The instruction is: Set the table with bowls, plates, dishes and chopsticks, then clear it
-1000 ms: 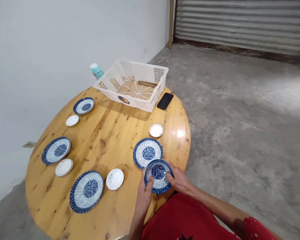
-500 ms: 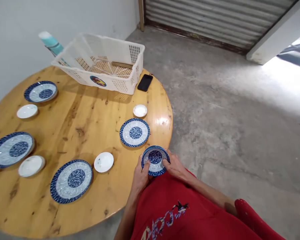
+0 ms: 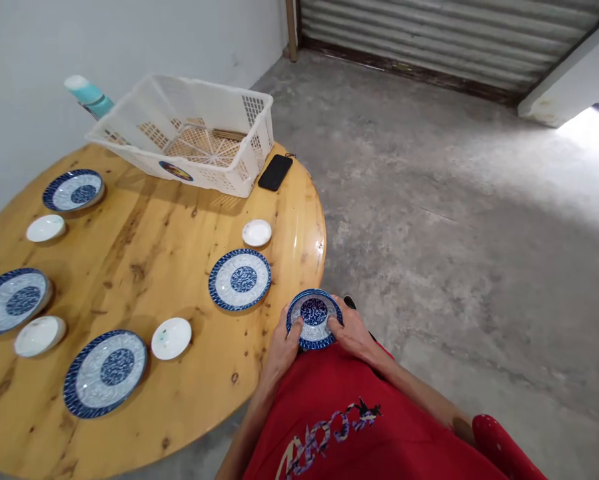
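Observation:
Both hands hold a small stack of blue-and-white bowls (image 3: 314,320) in front of my red shirt, at the table's right edge. My left hand (image 3: 285,343) grips the left rim, its thumb over the inside. My right hand (image 3: 350,333) grips the right rim the same way. How many pieces are stacked I cannot tell. Nearest on the table is a blue-rimmed plate (image 3: 240,280), with a small white bowl (image 3: 256,233) behind it. Further left lie another blue-rimmed plate (image 3: 105,373) and a white bowl (image 3: 172,339) beside it.
On the round wooden table (image 3: 199,413) stand more plates (image 3: 14,301) and white bowls (image 3: 40,335) at the left. A white plastic basket (image 3: 204,177) holding brown sticks is at the back, a black phone (image 3: 275,173) beside it. A turquoise roll (image 3: 89,97) leans behind the basket.
The table and its dishes have shifted left in view as my head and body moved right, away from the table. Both hands keep the same hold on the stacked bowls.

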Tool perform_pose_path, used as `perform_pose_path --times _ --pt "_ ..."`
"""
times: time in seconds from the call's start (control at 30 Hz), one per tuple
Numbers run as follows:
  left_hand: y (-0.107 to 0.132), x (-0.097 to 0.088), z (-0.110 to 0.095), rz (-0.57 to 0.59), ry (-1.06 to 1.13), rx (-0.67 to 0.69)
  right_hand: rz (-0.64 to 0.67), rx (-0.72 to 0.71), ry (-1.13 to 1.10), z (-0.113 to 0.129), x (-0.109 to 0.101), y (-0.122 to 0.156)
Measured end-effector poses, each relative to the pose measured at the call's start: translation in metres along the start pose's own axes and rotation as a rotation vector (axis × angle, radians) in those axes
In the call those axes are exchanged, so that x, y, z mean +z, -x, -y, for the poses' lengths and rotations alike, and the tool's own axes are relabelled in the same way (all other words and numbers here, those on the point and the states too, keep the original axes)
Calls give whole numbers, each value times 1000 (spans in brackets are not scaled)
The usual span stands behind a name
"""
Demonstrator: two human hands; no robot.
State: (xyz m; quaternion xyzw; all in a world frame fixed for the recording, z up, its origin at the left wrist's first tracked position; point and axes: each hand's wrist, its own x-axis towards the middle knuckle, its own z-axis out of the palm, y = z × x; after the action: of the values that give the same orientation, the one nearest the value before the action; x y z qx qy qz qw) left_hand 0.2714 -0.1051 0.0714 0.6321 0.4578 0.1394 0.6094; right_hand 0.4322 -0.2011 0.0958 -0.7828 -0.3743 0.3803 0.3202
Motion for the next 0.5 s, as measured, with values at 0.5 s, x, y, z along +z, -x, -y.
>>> perform_pose_path --times 0.5 --pt "-77 203 -115 -30 87 -36 90 -4 43 -94 -219 -71"
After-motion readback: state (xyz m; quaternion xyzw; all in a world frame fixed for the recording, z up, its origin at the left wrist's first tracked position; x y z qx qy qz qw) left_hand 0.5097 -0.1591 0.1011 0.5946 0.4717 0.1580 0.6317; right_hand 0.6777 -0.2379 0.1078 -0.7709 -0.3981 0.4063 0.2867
